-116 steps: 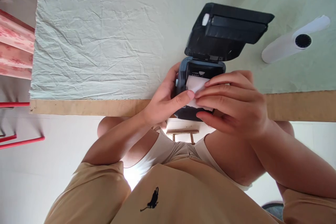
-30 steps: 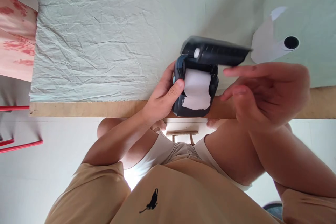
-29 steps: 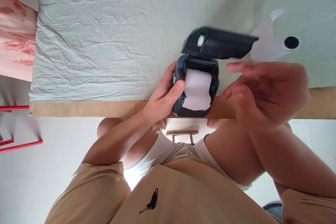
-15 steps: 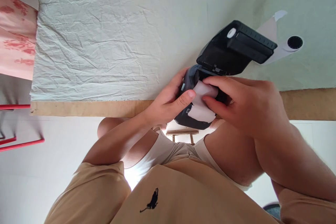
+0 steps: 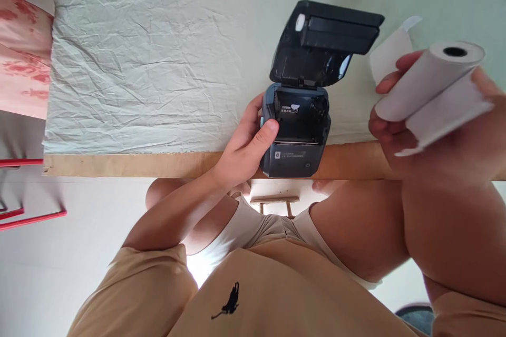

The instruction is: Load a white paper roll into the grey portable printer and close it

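A dark portable printer stands at the table's front edge with its lid raised and its paper bay bare inside. My left hand is wrapped round the printer's left side, the thumb on its rim. To the right, over the table, my right hand holds a white paper roll with a loose, torn end hanging down. Behind those fingers, a strip of white paper with a curled tip lies on the cloth.
A wrinkled pale green cloth covers the table, whose bare wooden edge runs along the front. Red metal bars and pink patterned fabric are at the left. A wooden stool shows beneath the table.
My right hand has moved right, out of the printer, and now holds the roll that was inside or on the table; which is unclear. The printer has turned more upright and its bay is exposed.
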{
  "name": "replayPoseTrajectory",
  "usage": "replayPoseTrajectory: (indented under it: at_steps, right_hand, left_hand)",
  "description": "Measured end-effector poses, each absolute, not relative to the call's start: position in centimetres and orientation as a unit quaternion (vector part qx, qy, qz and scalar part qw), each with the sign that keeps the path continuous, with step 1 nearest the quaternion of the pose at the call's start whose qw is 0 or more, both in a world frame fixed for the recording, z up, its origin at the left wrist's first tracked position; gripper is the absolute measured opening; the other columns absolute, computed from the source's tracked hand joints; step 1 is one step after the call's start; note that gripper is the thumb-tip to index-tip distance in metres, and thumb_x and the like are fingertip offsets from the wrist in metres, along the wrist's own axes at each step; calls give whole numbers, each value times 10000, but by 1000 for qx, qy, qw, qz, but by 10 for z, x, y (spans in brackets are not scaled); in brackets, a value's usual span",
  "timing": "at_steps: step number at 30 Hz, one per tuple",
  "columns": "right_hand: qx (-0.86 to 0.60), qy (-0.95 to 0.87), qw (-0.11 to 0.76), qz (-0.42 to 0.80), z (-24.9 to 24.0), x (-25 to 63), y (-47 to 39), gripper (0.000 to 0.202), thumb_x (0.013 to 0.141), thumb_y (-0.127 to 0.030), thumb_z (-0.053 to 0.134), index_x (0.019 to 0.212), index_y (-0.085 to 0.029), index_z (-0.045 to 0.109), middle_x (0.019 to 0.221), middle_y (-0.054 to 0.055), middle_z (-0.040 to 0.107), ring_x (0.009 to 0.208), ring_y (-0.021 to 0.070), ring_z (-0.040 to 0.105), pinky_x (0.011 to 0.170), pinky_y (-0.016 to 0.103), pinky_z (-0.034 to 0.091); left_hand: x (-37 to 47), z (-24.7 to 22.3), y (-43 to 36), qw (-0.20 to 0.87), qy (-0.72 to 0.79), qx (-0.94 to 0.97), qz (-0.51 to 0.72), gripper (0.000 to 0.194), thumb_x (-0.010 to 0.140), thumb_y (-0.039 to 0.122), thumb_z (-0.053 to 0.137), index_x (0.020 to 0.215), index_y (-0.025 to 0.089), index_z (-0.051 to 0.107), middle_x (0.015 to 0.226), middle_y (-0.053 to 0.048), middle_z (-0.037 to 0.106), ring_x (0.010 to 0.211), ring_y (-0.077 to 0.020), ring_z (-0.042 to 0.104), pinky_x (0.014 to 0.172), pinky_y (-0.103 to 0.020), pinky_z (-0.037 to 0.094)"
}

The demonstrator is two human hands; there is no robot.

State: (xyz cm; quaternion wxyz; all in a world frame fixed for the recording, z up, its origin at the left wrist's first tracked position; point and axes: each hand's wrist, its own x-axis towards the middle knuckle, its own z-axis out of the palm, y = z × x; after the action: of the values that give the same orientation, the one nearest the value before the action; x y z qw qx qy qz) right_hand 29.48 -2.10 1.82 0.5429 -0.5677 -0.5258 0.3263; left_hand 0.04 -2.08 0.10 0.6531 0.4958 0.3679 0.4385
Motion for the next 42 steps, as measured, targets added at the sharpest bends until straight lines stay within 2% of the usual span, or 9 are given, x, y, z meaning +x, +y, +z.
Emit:
replayPoseTrajectory:
  at_steps: [3,5,10,16,22,25,30,38,42]
  right_hand:
    - [-585,-539,530,292,0,302,-16,297,1027,-578,869,1146,-308,832,848,32,757,566,181,585,457,339,370]
    - [-594,-601,475,246,-2,305,-18,255,1014,-518,921,1110,-312,805,801,-3,698,639,193,620,567,376,523]
    - [-579,-715,369,133,2,313,-20,293,987,-519,983,1145,-319,841,1077,88,858,1032,333,849,903,522,755]
    - [-576,-745,312,126,-8,323,-16,599,1020,-560,1030,1552,-394,808,1395,114,933,1089,347,907,891,501,759]
    - [-505,-748,426,-62,4,340,-17,481,1196,-732,760,1522,-389,851,1308,110,901,1147,383,883,952,606,720]
    - [-536,-689,473,-118,-9,368,-1,723,1110,-894,747,1572,-342,807,1469,172,836,1356,482,830,926,655,663]
    - [-692,-655,303,9,-42,401,24,935,856,-519,1136,1691,-300,778,1561,212,710,1479,443,777,1004,612,692]
    - [-659,-671,334,70,-24,388,7,766,926,-160,875,1648,-366,723,1494,164,854,1242,351,849,984,516,723]
    - [-671,-682,276,93,-17,396,10,676,897,-271,979,1552,-328,820,1323,170,840,1268,383,830,944,541,732]
  left_hand:
    - [2,1,-20,662,373,482,436,793,1107,915,844,1631,330,733,1664,-114,873,1693,-420,792,1395,-592,684]
    - [2,2,-20,662,370,486,435,809,1089,934,857,1619,335,742,1669,-109,870,1698,-420,787,1385,-583,690]
    - [1,-1,-18,659,359,499,432,812,1087,942,853,1619,341,737,1662,-96,874,1666,-404,800,1363,-573,705]
    - [-1,-3,-18,649,354,513,436,796,1119,890,837,1638,298,722,1678,-132,863,1663,-399,797,1419,-574,665]
    - [-1,1,-20,657,363,506,426,805,1105,914,841,1630,314,732,1678,-127,860,1665,-413,792,1397,-566,673]
    - [-1,3,-20,655,372,500,427,815,1085,921,866,1615,315,741,1672,-125,867,1670,-422,786,1406,-569,668]
    - [0,5,-20,657,362,501,431,778,1093,888,885,1598,318,727,1668,-118,881,1647,-411,810,1401,-575,677]
    - [0,4,-20,655,365,504,427,806,1089,934,853,1602,326,726,1660,-107,889,1634,-408,818,1348,-551,709]
    - [-3,1,-20,649,354,516,434,746,1130,859,857,1614,309,718,1682,-122,887,1640,-403,822,1383,-541,692]
